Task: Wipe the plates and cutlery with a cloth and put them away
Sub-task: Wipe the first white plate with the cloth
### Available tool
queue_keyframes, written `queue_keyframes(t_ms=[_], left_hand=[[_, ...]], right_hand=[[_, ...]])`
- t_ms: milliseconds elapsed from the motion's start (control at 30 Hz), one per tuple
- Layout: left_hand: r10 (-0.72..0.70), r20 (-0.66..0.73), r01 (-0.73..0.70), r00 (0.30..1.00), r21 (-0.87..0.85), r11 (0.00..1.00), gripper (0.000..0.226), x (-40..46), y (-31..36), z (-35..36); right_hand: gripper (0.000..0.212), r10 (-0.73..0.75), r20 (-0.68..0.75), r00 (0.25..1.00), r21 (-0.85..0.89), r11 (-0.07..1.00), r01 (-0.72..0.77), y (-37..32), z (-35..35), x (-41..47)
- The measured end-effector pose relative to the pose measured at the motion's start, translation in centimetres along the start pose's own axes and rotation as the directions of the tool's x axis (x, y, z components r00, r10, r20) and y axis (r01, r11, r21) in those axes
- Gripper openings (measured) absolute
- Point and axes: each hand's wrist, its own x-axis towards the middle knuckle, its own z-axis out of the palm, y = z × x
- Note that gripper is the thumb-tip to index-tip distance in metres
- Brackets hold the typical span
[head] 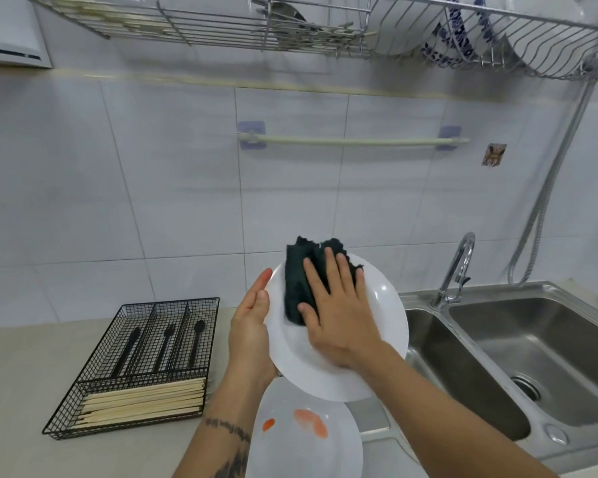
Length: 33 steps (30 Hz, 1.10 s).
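Note:
A white plate (385, 315) is held tilted above the counter. My left hand (251, 326) holds it by its left rim, thumb along the edge and the fingers hidden behind it. My right hand (339, 305) presses a dark green cloth (299, 284) flat against the plate's face with straight fingers. Below it on the counter lies a second white plate (290, 453) with orange smears. A black wire cutlery tray (132, 367) at the left holds a black knife, fork and spoon and several wooden chopsticks.
A double steel sink (539, 360) with a tap (458, 267) is at the right. Overhead hangs a wire dish rack (325, 32) with blue-patterned dishes and utensils. A towel bar (353, 141) is fixed on the tiled wall.

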Motion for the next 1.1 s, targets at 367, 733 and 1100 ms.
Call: queue_keyframes(t_ms=[367,733,1100], left_hand=[[-0.007,-0.081,0.009,0.997,0.017,1.0,0.032,0.6,-0.1,-0.7],[0.115,-0.351,-0.148,0.929,-0.068,0.987,0.032,2.2,2.0,-1.4],[0.087,-0.194,-0.043,0.977,0.221,0.974,0.025,0.2,-0.4,-4.2]], right_hand=[[0.067,-0.005,0.058,0.998,-0.132,0.991,0.013,2.2,0.6,-2.1],[0.057,-0.087,0.012,0.996,0.221,0.972,0.082,-3.5,0.0,-9.3],[0.045,-0.109,-0.316,0.942,0.148,0.976,0.163,0.8,-0.2,-5.1]])
